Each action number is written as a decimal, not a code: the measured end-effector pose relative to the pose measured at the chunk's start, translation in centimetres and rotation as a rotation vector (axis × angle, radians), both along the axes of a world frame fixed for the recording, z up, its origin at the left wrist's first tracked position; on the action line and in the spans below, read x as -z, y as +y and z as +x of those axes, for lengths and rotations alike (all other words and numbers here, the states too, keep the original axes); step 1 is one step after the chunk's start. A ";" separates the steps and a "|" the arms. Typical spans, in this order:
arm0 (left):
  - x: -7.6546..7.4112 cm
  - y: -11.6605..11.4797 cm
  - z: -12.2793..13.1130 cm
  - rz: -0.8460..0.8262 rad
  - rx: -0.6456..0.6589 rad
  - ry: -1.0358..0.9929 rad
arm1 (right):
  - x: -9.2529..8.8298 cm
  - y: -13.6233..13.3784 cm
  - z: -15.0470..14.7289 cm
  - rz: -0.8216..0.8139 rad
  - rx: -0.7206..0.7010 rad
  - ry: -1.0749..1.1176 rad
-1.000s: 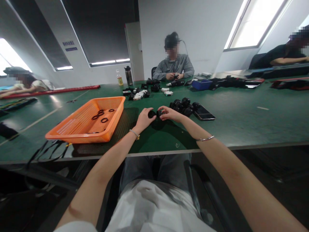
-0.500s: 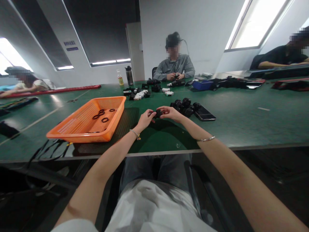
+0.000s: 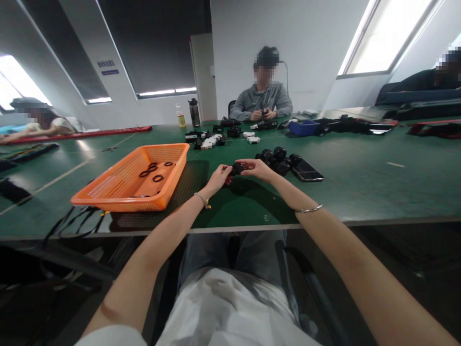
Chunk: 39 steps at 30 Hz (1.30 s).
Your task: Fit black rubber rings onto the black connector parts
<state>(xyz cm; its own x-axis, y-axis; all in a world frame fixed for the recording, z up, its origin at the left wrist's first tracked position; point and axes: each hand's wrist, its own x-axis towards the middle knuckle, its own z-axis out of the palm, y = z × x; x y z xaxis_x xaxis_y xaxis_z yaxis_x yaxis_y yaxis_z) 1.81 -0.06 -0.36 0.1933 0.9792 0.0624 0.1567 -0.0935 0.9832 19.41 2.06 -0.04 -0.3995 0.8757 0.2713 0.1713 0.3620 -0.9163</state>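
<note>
Near the front edge of the green tabletop (image 3: 378,192), facing a white wall (image 3: 306,38), rings (image 3: 158,181) are kept in an orange basket (image 3: 118,205). A black part (image 3: 236,168) is pinched by both hands (image 3: 218,179) (image 3: 260,169).

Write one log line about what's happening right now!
left hand: holding black item | right hand: holding black item | orange basket: black rings inside

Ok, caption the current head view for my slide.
Left hand and right hand hold a small black part between an orange plastic basket and a smartphone.
</note>
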 end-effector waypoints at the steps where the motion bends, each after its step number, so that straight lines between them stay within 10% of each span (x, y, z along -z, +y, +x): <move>1: 0.0 0.1 0.0 -0.021 0.008 -0.039 | 0.0 0.1 0.0 0.006 0.016 -0.003; 39: 0.7 1.0 -1.1 0.055 0.107 0.137 | 0.3 0.4 0.8 0.161 0.116 -0.202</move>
